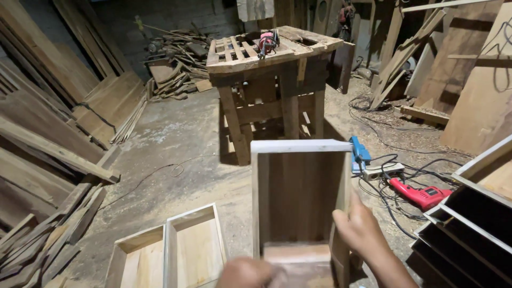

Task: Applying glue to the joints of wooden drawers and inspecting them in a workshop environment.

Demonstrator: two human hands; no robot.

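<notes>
Right hand (361, 230) fingers clamp the wooden box (298, 197) side wall, left hand (246, 273) fingers hidden, can't tell; loose grip could drop it onto open trays (170, 253) at 8 o'clock.

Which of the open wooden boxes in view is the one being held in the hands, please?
The tall box standing upright at centre; the right hand grips its side, the left hand its base. The two boxes lie untouched on the floor.

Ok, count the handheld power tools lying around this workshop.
3: a red tool on the wooden workbench, a blue tool on the floor past the held box, and a red drill beside it. Others may be hidden.
</notes>
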